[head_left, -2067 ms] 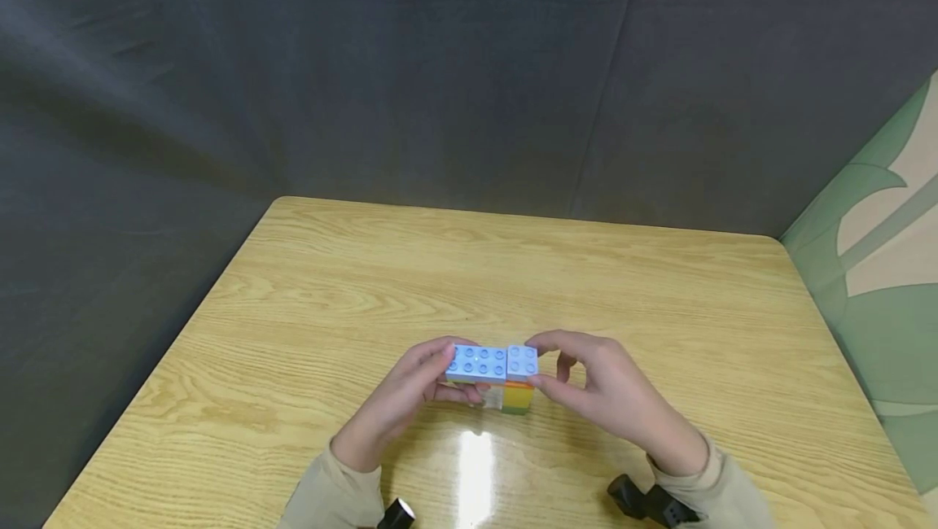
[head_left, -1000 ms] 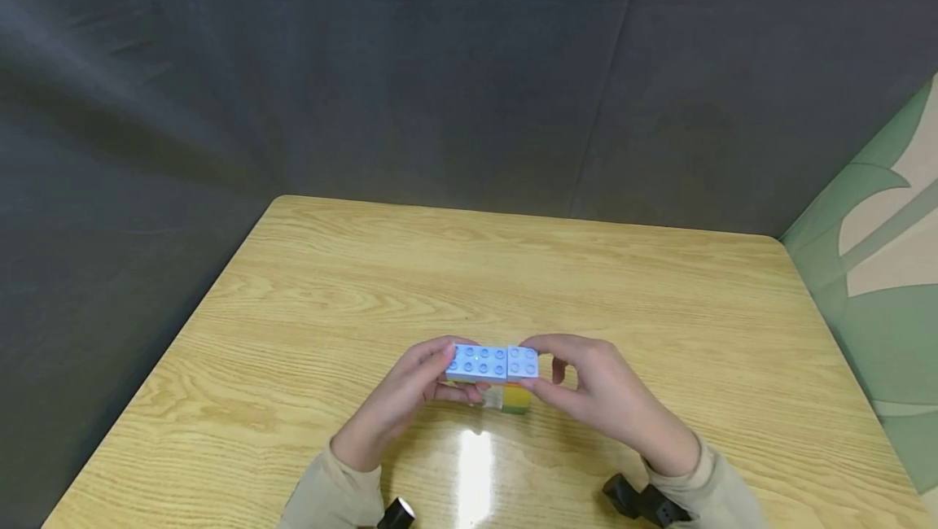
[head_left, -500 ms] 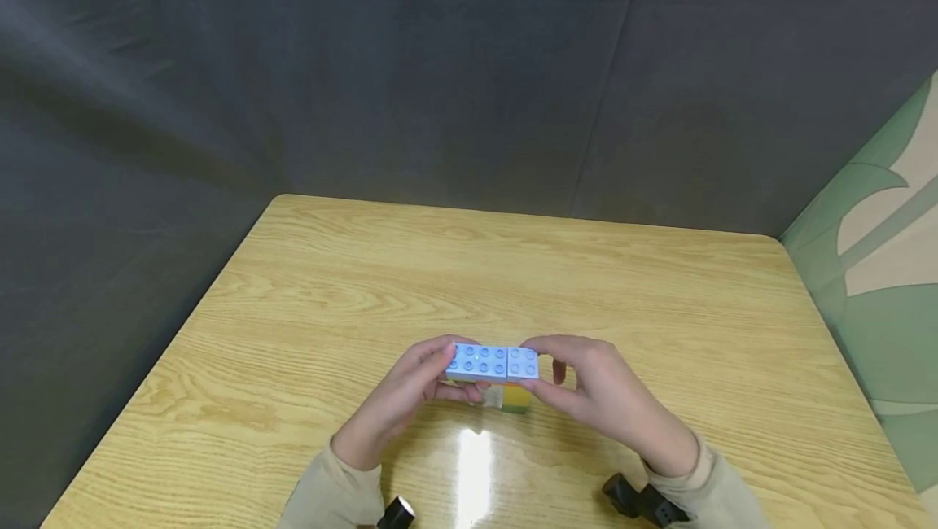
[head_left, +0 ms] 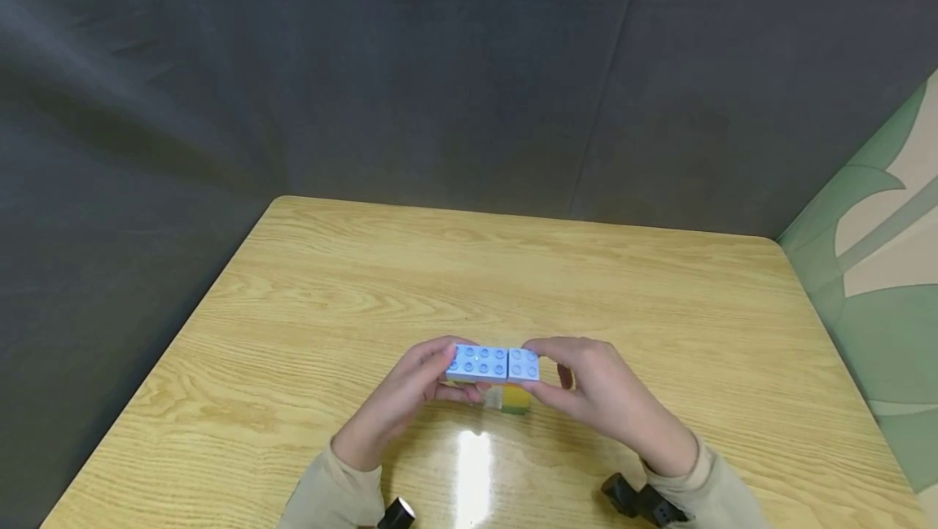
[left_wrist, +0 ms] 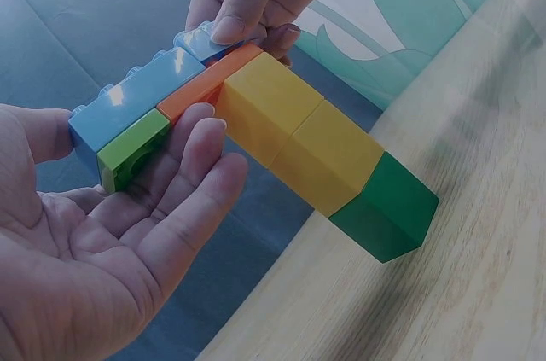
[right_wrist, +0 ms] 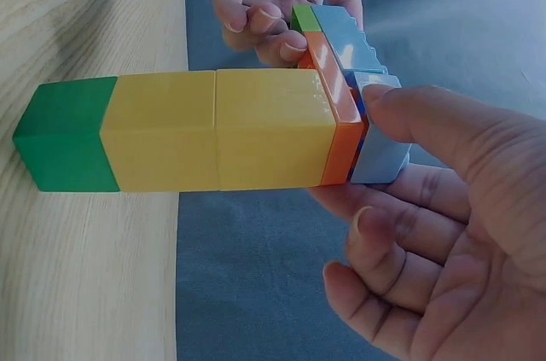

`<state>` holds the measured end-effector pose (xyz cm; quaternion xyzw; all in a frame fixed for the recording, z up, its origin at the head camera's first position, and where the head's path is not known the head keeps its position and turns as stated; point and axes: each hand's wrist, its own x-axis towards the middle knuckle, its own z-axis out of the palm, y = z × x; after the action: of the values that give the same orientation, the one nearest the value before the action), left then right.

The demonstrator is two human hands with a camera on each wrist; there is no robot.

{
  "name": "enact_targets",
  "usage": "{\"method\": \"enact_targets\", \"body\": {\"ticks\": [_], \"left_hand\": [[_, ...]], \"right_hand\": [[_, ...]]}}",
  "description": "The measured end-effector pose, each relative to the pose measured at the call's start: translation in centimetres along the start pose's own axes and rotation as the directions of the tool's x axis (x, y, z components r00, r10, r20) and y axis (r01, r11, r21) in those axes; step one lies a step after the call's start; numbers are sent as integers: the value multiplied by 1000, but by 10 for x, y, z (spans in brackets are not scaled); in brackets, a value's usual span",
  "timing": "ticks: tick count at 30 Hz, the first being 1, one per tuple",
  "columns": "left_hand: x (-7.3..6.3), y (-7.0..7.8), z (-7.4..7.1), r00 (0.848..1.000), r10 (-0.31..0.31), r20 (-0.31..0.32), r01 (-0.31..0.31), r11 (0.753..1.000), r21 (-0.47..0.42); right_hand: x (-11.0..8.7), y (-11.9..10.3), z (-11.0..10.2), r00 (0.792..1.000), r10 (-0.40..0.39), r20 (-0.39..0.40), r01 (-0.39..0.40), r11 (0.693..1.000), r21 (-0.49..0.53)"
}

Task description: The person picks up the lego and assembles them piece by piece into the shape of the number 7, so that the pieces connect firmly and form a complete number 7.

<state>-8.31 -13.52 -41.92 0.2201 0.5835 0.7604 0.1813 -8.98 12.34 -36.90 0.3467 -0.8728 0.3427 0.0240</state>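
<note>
My left hand (head_left: 399, 395) grips the long light-blue toy brick (head_left: 476, 364) between thumb and fingers. My right hand (head_left: 604, 386) pinches a small light-blue brick (head_left: 523, 365) beside the long one's right end. Under the blue bricks runs a flat orange brick (left_wrist: 192, 92), with a light-green brick (left_wrist: 132, 152) at its left end. A thin gap shows between the small blue brick and the orange one in the right wrist view. From the orange brick's right end, two yellow bricks (right_wrist: 162, 132) and a dark-green brick (right_wrist: 68, 135) extend down as a column.
The wooden table (head_left: 469, 285) lies below the hands, with a bright light reflection near its front. A dark cloth (head_left: 440, 81) hangs behind and left of it. Patterned green fabric (head_left: 894, 334) borders the right side. Black wrist devices (head_left: 645, 502) sit by both sleeves.
My right hand has shifted slightly left over the last two seconds, its fingertips now further over the small blue brick. The left hand and the brick build stay nearly still.
</note>
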Motion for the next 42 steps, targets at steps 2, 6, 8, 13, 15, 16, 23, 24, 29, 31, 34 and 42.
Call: {"method": "enact_targets", "body": {"ticks": [2, 6, 8, 13, 15, 16, 23, 24, 29, 31, 34, 42], "left_hand": [[0, 0, 0, 1000, 2, 1, -2, 1000, 1], [0, 0, 0, 1000, 6, 1, -6, 1000, 8], [0, 0, 0, 1000, 6, 1, -6, 1000, 10], [0, 0, 0, 1000, -3, -2, 3, 1000, 9], [0, 0, 0, 1000, -5, -2, 5, 1000, 9], [0, 0, 0, 1000, -4, -3, 5, 1000, 10], [0, 0, 0, 1000, -2, -2, 2, 1000, 10], [0, 0, 0, 1000, 0, -1, 0, 1000, 9], [1, -1, 0, 1000, 2, 11, -2, 1000, 4], [1, -1, 0, 1000, -3, 14, 3, 1000, 2], [1, -1, 0, 1000, -2, 18, 2, 1000, 3], [1, -1, 0, 1000, 10, 14, -10, 1000, 4]], "right_hand": [[0, -1, 0, 1000, 4, 5, -4, 1000, -9], [1, -2, -1, 1000, 0, 16, 0, 1000, -29], [2, -3, -2, 1000, -6, 22, 7, 999, -38], [3, -4, -2, 999, -28, 32, 30, 997, -68], [4, -4, -2, 999, -33, 37, 36, 996, -81], [4, -4, -2, 999, -35, 39, 39, 996, -86], [5, -5, -3, 998, -44, 42, 48, 994, -99], [5, -5, -3, 998, -44, 43, 48, 994, -99], [5, -4, -4, 998, -36, 51, 41, 994, -102], [5, -4, -5, 998, -32, 53, 38, 994, -104], [5, -3, -5, 998, -28, 54, 34, 994, -106], [4, -3, -5, 998, -24, 61, 30, 995, -94]]}}
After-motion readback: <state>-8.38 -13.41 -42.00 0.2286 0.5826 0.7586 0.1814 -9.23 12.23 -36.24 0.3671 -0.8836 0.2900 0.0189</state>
